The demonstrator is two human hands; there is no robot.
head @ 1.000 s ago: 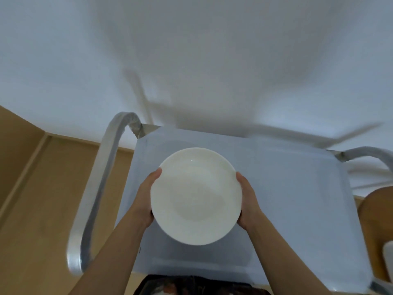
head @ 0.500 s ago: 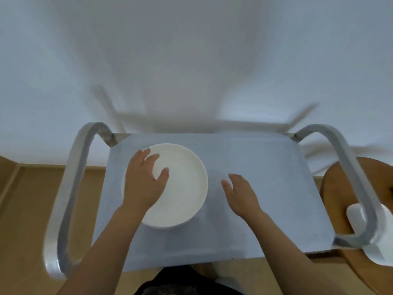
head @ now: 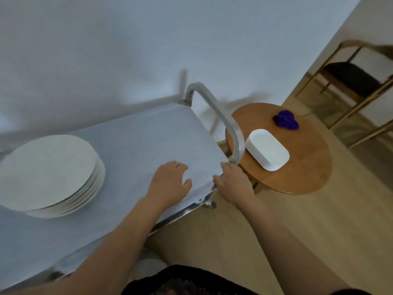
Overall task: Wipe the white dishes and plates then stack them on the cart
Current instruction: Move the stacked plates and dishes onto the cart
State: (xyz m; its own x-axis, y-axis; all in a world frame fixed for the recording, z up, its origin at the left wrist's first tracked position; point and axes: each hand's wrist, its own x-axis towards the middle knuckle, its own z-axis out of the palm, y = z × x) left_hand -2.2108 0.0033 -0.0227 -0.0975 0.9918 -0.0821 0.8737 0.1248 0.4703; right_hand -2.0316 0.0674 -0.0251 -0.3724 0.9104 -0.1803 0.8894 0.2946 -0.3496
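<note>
Round plates: set down on cart, released. Your left hand and right hand, fingers spread and empty, now reach toward the oval dishes

I see a wooden chair with a dark seat at the far right, standing on the pale wood floor, and a plain white wall behind everything.

I can read no text, label, brand, number or sign on anything in my view here.
</note>
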